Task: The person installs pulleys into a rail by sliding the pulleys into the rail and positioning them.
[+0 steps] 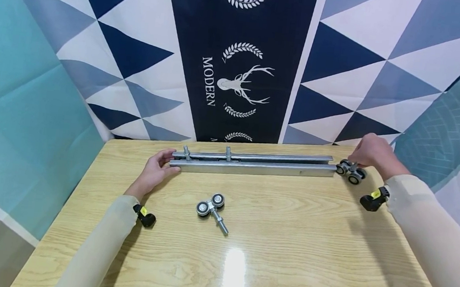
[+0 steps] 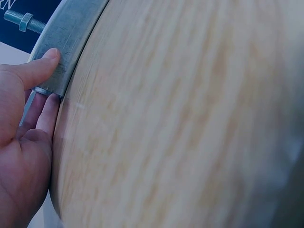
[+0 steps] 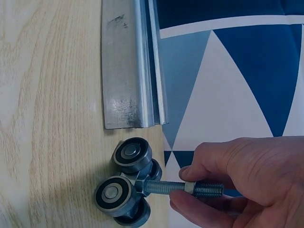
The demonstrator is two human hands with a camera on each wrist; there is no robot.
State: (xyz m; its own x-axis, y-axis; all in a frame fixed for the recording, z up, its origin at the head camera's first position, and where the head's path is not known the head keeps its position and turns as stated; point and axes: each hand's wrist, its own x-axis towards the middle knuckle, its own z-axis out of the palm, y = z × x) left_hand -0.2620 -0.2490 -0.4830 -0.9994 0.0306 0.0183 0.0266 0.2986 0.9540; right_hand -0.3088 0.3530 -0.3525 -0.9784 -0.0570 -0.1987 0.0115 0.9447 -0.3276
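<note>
A long metal C-channel rail (image 1: 257,169) lies along the far side of the wooden table, its slot facing up. Two threaded bolts (image 1: 228,153) with nuts stick up out of the slot near the left end. My left hand (image 1: 155,169) grips that end, the thumb on the front face and fingers at the end edge. Just off the right end, my right hand (image 1: 371,151) pinches a four-wheeled roller trolley (image 3: 116,195) by its threaded bolt (image 3: 161,186). Its wheels point towards the rail's end, a small gap apart.
Another roller trolley (image 1: 211,205) lies on its side on the table (image 1: 287,243), in front of the rail, its bolt pointing toward the near edge. A patterned cloth (image 1: 237,69) hangs right behind the table's far edge.
</note>
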